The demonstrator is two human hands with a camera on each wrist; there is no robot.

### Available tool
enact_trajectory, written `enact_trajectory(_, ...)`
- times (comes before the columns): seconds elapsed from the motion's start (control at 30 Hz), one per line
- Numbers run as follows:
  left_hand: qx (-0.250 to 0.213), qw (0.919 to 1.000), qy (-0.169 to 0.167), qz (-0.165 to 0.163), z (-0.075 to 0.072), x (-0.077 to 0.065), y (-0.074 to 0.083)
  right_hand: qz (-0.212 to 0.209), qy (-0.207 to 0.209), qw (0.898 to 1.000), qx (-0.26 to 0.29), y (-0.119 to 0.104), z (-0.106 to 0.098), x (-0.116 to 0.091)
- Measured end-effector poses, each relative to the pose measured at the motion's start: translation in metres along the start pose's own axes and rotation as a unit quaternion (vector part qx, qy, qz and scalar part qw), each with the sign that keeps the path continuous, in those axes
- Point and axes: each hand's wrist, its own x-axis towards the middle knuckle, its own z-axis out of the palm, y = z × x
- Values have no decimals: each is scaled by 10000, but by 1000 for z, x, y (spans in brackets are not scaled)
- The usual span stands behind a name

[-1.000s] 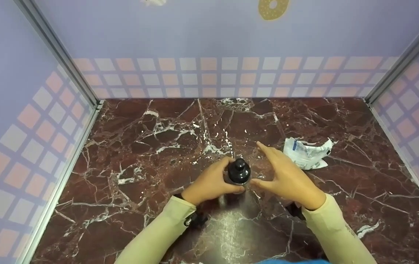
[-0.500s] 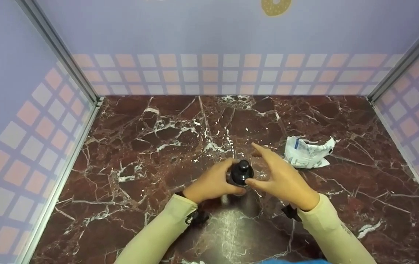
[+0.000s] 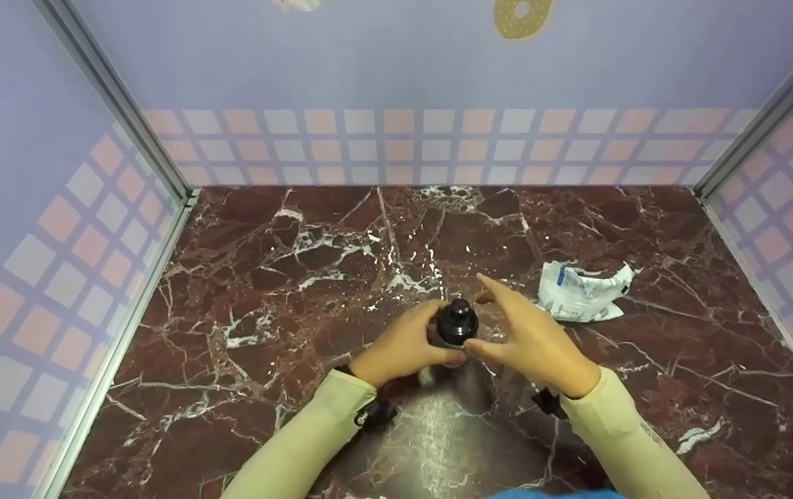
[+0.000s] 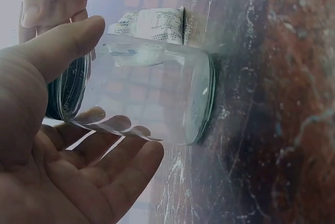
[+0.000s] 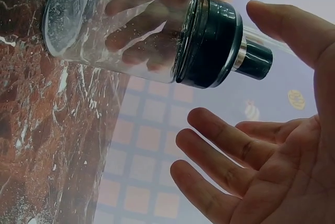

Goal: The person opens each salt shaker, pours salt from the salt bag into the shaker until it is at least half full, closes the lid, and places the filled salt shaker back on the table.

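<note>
A clear glass seasoning jar (image 4: 152,93) with a black knobbed lid (image 3: 457,324) stands upright on the marble-patterned table, in the middle of the head view. My left hand (image 3: 403,346) grips it from the left, thumb on the near side and fingers round the far side. White powder clings to the inside of its base in the right wrist view. On the other side, my right hand (image 3: 538,339) holds nothing, its thumb and fingers spread around the lid. Its thumb overlaps the lid's edge in the head view, while the right wrist view shows its fingertips (image 5: 201,122) apart from the lid.
To the right of my right hand lies a crumpled, torn white plastic bag (image 3: 580,294) with print on it. White specks (image 3: 432,260) are scattered over the table beyond the jar. Purple panels with pink and white squares (image 3: 400,142) enclose the back and both sides.
My right hand has moved left, bringing its thumb up to the lid. The jar has shifted slightly to the right with my left hand still round it.
</note>
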Motion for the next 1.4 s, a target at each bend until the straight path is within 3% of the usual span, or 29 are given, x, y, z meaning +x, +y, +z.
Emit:
enact_trajectory(0.2, 365, 9991, -145, -188, -1, 1, -6, -15, 48, 10000, 49, 1, 1, -1)
enact_trajectory(0.5, 807, 9961, -355, -44, -2, 5, -21, -444, 175, 9988, -76, -1, 9, 3)
enact_trajectory(0.77, 1084, 9936, -294, -97, -3, 3, -18, -520, 267, 9980, -233, -1, 16, 4)
enact_trajectory(1.07, 1047, 9939, -295, -181, 0, 3, -19, -614, 387, 9971, -223, 1, 18, 4)
enact_trajectory(1.4, 1231, 9920, -270, -94, -2, 3, -17, -549, 65, 9984, 148, 4, 15, 6)
